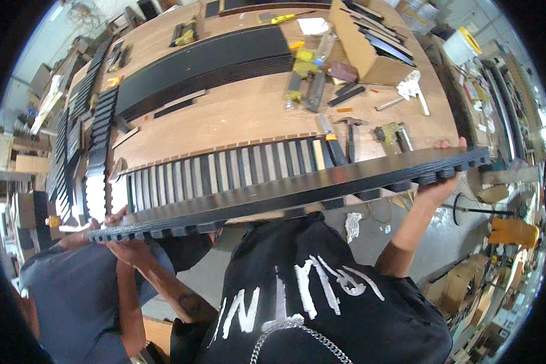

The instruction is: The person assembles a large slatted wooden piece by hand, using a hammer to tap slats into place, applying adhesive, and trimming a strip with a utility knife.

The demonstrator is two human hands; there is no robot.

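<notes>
A long black bundle of stacked, notched strips point(297, 187) stretches across the front of the table, tilted up toward the right. Its left end rests in my left hand point(127, 250), with fingers curled round from below. At the far right end, my right hand point(437, 191) grips it from underneath, fingertips showing over the far edge. Behind the bundle lies a row of upright black and grey slats point(224, 171), partly covered by it. An orange-and-black handled knife or scraper point(333, 145) and a hammer point(350, 130) lie just beyond the bundle.
A co-worker in a dark shirt point(79, 297) stands close at my left, a hand point(74, 241) near the bundle's end. Large black panels point(206, 54) are stacked on the wooden table point(224, 118). A cardboard box point(376, 60) of strips, tape and clamps stand at the back right.
</notes>
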